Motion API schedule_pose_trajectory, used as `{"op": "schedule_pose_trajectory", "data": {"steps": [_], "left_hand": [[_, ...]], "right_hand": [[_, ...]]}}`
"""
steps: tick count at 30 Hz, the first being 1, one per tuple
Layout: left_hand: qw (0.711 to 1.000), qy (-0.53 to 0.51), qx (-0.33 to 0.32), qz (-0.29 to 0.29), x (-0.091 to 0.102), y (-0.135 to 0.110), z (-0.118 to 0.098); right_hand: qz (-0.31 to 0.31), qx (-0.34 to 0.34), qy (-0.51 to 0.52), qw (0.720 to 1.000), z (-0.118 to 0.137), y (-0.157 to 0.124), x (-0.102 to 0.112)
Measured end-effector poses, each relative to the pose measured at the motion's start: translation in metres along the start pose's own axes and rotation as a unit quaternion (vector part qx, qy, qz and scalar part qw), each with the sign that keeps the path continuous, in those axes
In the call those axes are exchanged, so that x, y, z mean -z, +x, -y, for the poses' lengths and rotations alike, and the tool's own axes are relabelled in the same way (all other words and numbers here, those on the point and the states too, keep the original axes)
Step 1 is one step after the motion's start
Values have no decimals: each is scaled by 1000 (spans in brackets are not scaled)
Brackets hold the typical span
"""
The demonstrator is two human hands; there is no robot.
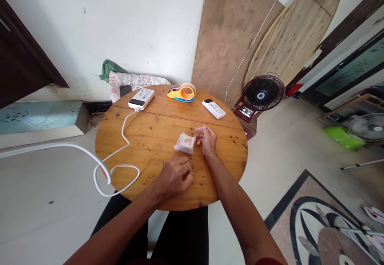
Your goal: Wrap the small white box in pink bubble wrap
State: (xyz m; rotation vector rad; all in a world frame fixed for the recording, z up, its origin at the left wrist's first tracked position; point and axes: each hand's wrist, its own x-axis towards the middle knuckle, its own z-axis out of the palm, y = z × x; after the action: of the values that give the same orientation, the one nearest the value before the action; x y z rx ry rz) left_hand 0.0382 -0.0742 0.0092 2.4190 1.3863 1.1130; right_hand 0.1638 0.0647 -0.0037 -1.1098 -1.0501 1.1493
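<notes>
A small packet (185, 143) wrapped in pinkish bubble wrap, with a whitish face bearing a reddish picture, lies near the middle of the round wooden table (150, 137). Just right of it is my right hand (208, 141), resting on its side with the fingers loosely spread and holding nothing. Its fingertips are close to the packet's edge; whether they touch it I cannot tell. Nearer to me, my left hand (176, 177) rests on the tabletop, curled into a loose fist with nothing showing in it.
A white power bank (142, 98) with a white cable (123, 133) stands at the table's back left. An orange tape dispenser (181, 92) lies at the back, with another white power bank (214, 108) to its right. Beyond the table's right side stands a fan (260, 95).
</notes>
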Motion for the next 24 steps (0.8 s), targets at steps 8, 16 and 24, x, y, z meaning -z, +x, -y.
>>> {"op": "schedule_pose_trajectory", "data": {"steps": [8, 16, 24], "left_hand": [[1000, 12, -9, -14, -2, 0, 3], [1000, -5, 3, -17, -1, 0, 3], [1000, -10, 11, -12, -2, -1, 6]], "right_hand": [[8, 19, -23, 1000, -3, 1, 0], [24, 29, -38, 999, -4, 2, 0], [23, 29, -45, 998, -3, 1, -1]]}}
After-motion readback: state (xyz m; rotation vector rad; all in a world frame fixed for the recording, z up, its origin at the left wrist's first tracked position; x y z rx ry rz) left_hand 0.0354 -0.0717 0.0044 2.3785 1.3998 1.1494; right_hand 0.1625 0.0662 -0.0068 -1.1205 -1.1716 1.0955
